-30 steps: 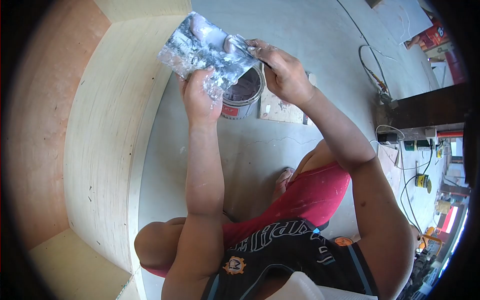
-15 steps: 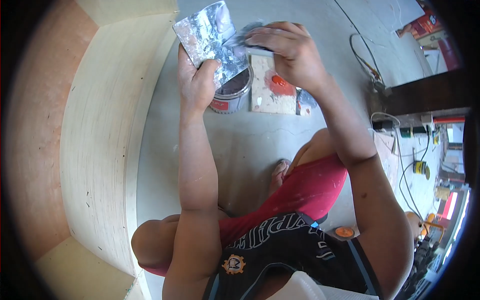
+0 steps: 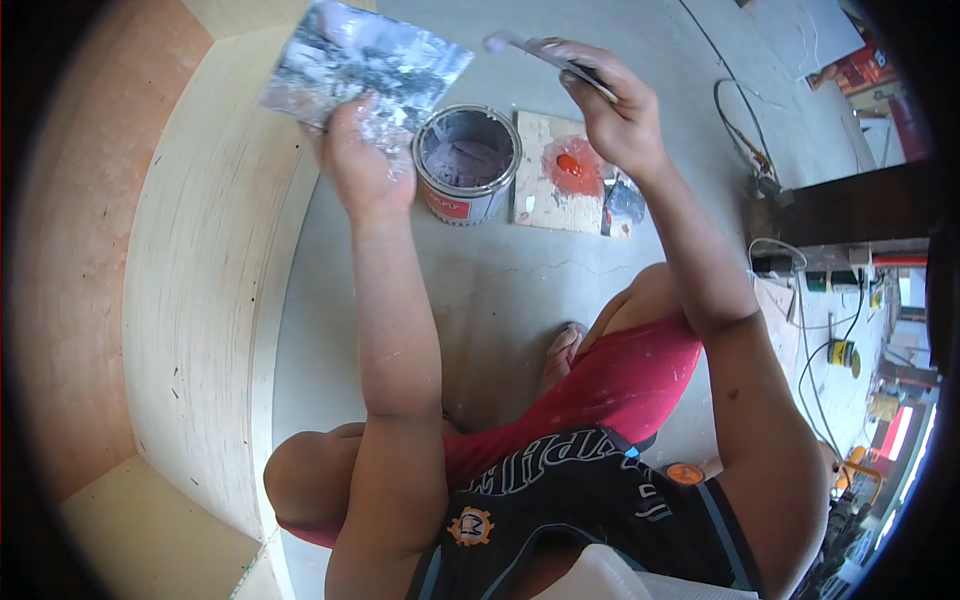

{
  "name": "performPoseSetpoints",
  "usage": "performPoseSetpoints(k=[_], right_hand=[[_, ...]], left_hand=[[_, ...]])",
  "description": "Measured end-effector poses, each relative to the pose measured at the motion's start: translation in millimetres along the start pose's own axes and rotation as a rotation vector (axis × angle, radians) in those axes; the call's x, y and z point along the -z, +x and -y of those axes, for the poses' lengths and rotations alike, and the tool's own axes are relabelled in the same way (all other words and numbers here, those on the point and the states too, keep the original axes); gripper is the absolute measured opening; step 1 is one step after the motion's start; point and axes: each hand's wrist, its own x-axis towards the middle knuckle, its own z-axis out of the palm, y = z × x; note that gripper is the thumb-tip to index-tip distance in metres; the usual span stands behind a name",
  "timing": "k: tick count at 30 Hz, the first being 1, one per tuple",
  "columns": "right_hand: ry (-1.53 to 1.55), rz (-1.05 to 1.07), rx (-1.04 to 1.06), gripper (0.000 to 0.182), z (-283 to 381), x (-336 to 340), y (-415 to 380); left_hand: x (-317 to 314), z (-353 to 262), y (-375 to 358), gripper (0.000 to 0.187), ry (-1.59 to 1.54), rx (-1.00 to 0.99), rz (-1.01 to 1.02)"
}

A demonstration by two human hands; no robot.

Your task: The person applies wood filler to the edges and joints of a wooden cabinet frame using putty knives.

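My left hand (image 3: 360, 150) grips a flat square plate (image 3: 375, 65) smeared with pale and dark paste, a lump of it near the top edge. In my right hand (image 3: 615, 105) is a thin putty knife (image 3: 550, 55) with a dab of lilac-grey paste at its tip; the blade is apart from the plate. Below and between the hands stands an open tin (image 3: 468, 205) with grey-purple paste inside. Beside it on the floor lies a pale board (image 3: 537, 190) with a red blob (image 3: 570, 165) on a smeared patch.
A curved pale plywood panel (image 3: 200, 270) rises along the left. At the right are a dark beam (image 3: 850, 200), cables (image 3: 735, 120) and a yellow-and-black container (image 3: 843, 353). Near my right side sits an orange-topped round object (image 3: 685, 474).
The plate has moved left and turned, uncovering the tin. My right hand has drawn the knife away from the plate and turned it, with paste now visible at its tip.
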Motion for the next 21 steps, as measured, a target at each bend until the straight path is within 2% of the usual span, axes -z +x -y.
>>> performPoseSetpoints(k=[1, 3, 5, 10, 12, 13, 15, 16, 18, 20, 21], right_hand=[[0.162, -0.169, -0.065, 0.029, 7.3, -2.0, -1.4], [0.095, -0.123, -0.061, 0.028, 17.5, -6.0, -5.3], [0.128, -0.044, 0.058, 0.033, 19.8, -13.7, -10.2], [-0.122, 0.038, 0.268, 0.039, 6.4, -8.1, -5.5], [-0.236, 0.06, 0.106, 0.041, 0.2, -8.6, -11.7], [-0.239, 0.057, 0.099, 0.041, -8.4, -8.4, -14.9], [-0.375, 0.335, 0.122, 0.043, -33.9, -3.7, -15.7], [-0.543, 0.519, -0.072, 0.04, -40.2, 0.1, -18.6], [-0.698, 0.524, -0.403, 0.042, -69.7, 13.1, -19.7], [-0.8, 0.558, -0.433, 0.042, -97.0, 45.1, -26.0], [-0.832, 0.55, -0.527, 0.038, -95.2, 57.7, -32.8]], left_hand=[[-1.3, 1.0, 2.1, 0.047, -0.14, 0.12, -0.007], [-6.3, 13.2, -7.6, 0.04, -0.182, 0.132, 0.006], [-9.4, 19.7, -14.1, 0.049, -0.263, 0.307, 0.078], [-8.7, 14.3, -14.5, 0.048, -0.233, 0.269, 0.113], [-10.2, 12.8, -18.3, 0.047, -0.19, 0.258, 0.149], [-11.1, 12.4, -20.3, 0.047, -0.189, 0.266, 0.15], [-16.0, 10.5, -21.0, 0.042, -0.221, 0.278, 0.156], [-18.5, 6.5, -17.5, 0.042, -0.216, 0.3, 0.165], [-16.2, -2.3, -13.4, 0.042, -0.074, 0.23, 0.104], [1.5, -5.8, -1.5, 0.04, -0.08, 0.259, -0.016], [15.3, -5.1, 2.9, 0.04, -0.084, 0.297, -0.02]])
